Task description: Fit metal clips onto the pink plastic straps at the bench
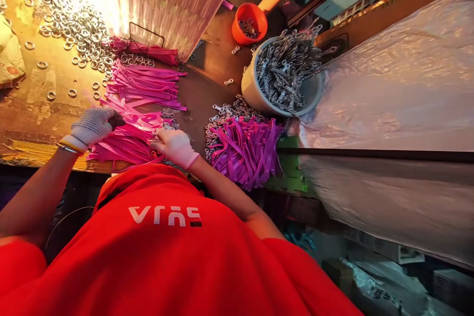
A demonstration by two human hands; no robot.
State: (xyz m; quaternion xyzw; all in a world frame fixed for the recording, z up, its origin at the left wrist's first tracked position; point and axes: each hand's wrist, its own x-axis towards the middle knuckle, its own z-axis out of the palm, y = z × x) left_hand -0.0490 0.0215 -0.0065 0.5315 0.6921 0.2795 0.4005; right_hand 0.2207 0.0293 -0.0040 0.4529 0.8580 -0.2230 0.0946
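Observation:
My left hand (92, 126), in a dotted grey-white glove with dark fingertips, is closed in a pinch over the pile of pink straps (144, 86). What lies between its fingertips is too small to tell. To its right, my right hand (176, 147) wears a white glove and has its fingers pressed together on a pink strap (150, 133). Small metal pieces lie beside these fingers. The straps are flat, narrow strips in rough bundles, running from the table's front edge towards the back. Several metal rings (96, 85) lie left of them.
A large heap of rings (74, 19) spreads under bright light at the back left, beside a corrugated translucent sheet (159, 0). On the right are a purple strap pile (246, 150), a grey bucket of metal pieces (250, 84), an orange cup (237, 29) and plastic sheeting (388, 84).

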